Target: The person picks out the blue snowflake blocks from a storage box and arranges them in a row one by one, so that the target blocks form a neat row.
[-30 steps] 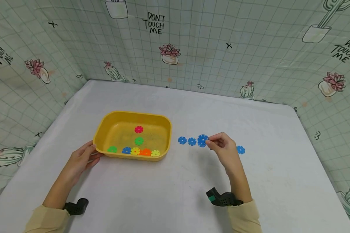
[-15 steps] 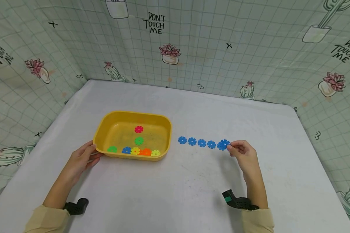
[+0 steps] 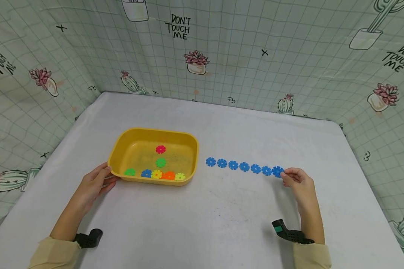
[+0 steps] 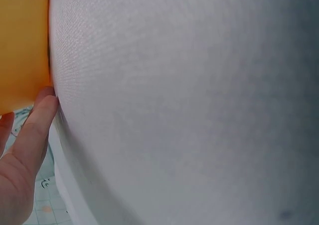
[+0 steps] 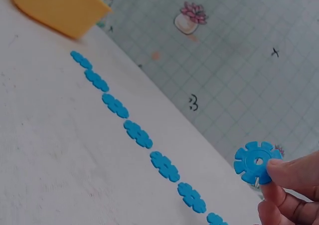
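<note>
My right hand point(image 3: 299, 185) pinches a blue notched snowflake disc point(image 5: 258, 162) between thumb and fingers, raised over the table. In the head view this disc overlaps the right end of a row of several similar blue discs point(image 3: 244, 167). The row runs rightward from beside a yellow plastic tray point(image 3: 155, 131), its discs lying flat and close to one another. My left hand point(image 3: 94, 183) holds the tray's near left corner, thumb at the rim and other fingers lower against the outer wall. In the left wrist view, the fingertips point(image 4: 47, 103) meet the bottom of that wall.
Inside the tray lie a red disc point(image 3: 160, 149), a green disc point(image 3: 160, 163), and several more in green, blue, yellow and orange along the near wall. A white cloth point(image 3: 188, 224) covers the table. Behind it hangs a patterned curtain point(image 3: 235, 71).
My right hand has moved right along the row, carrying the blue disc from about the third disc to the far right end. The left hand and the tray have stayed put.
</note>
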A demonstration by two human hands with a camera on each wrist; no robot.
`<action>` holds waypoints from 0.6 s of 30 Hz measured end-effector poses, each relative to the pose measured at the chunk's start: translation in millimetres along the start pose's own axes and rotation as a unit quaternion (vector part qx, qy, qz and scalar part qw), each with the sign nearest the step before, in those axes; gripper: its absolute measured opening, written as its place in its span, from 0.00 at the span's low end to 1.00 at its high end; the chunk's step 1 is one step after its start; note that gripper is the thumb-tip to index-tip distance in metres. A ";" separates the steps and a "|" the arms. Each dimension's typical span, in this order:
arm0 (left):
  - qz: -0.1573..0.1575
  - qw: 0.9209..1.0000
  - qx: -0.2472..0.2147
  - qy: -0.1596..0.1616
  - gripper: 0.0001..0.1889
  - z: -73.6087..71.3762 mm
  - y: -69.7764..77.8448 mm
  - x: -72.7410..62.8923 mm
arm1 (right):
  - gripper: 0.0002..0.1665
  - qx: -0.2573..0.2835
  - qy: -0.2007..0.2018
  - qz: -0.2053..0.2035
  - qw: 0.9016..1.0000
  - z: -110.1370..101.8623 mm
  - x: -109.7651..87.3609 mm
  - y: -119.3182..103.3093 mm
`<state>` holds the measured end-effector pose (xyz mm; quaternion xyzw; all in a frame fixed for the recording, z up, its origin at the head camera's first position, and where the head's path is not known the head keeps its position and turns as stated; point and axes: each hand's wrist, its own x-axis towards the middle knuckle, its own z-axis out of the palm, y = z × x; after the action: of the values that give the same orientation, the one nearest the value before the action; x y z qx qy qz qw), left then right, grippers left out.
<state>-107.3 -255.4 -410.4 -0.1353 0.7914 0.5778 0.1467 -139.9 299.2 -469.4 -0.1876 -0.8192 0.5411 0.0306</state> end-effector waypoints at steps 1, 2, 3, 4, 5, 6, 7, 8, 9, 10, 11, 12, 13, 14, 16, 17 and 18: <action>-0.001 1.000 0.003 0.001 0.35 0.1 -0.1 0.1 | 0.21 0.000 -0.002 0.004 1.000 -2.0 -1.4 -2.3; -0.002 1.000 0.004 0.002 0.35 0.3 -0.1 0.2 | 0.20 -0.002 -0.003 0.008 1.000 -4.0 -2.7 -4.7; -0.002 1.000 0.004 0.002 0.35 0.5 0.0 0.2 | 0.19 -0.006 -0.003 0.013 1.000 -5.4 -4.4 -7.4; -0.002 1.000 0.004 0.002 0.35 0.7 0.1 0.1 | 0.18 -0.008 -0.004 0.017 1.000 -7.1 -6.8 -11.7; -0.001 1.000 0.004 0.001 0.35 0.8 0.3 -0.1 | 0.17 -0.010 -0.003 0.022 1.000 -8.4 -9.6 -16.6; 0.000 1.000 0.006 0.002 0.35 0.7 0.5 -0.1 | 0.16 -0.010 -0.002 0.028 1.000 -9.4 -12.9 -22.3; 0.001 1.000 0.005 0.002 0.35 0.6 0.8 -0.3 | 0.15 -0.011 -0.003 0.034 0.999 -10.5 -16.3 -28.2; 0.002 1.000 0.004 0.001 0.35 0.6 1.3 -0.5 | 0.15 -0.014 -0.003 0.039 0.999 -11.5 -19.0 -32.8; 0.003 1.000 0.002 0.001 0.35 0.4 1.7 -0.6 | 0.14 -0.016 -0.002 0.044 0.999 -12.3 -21.4 -37.2; 0.002 1.000 0.003 0.000 0.35 0.4 1.6 -0.5 | 0.12 -0.016 -0.001 0.049 0.999 -13.4 -22.8 -40.0; 0.001 1.000 0.003 0.000 0.34 0.3 1.6 -0.4 | 0.12 -0.018 -0.001 0.054 0.998 -14.3 -23.4 -41.0; 0.001 1.000 0.004 0.000 0.34 0.4 1.6 -0.4 | 0.11 -0.019 -0.002 0.059 0.998 -15.5 -23.3 -41.2; 0.000 1.000 0.004 0.000 0.34 0.4 1.4 -0.3 | 0.11 -0.019 -0.001 0.062 0.998 -16.7 -22.6 -40.4; 0.000 1.000 0.004 0.000 0.34 0.5 1.2 -0.3 | 0.11 -0.021 -0.001 0.064 0.998 -17.8 -21.6 -39.0; -0.001 1.000 0.004 0.000 0.34 0.5 0.7 -0.2 | 0.12 -0.024 -0.001 0.069 0.997 -19.9 -19.1 -35.4; -0.001 1.000 0.003 0.000 0.35 0.3 1.0 -0.4 | 0.12 -0.026 -0.001 0.072 0.997 -20.7 -18.3 -34.4; 0.001 1.000 0.002 0.000 0.35 0.1 1.2 -0.5 | 0.12 -0.027 -0.001 0.076 0.997 -21.5 -17.4 -33.5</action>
<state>-107.3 -255.0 -409.2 -0.1342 0.7928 0.5761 0.1468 -127.5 300.5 -427.8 -0.2494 -0.8168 0.5201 -0.0163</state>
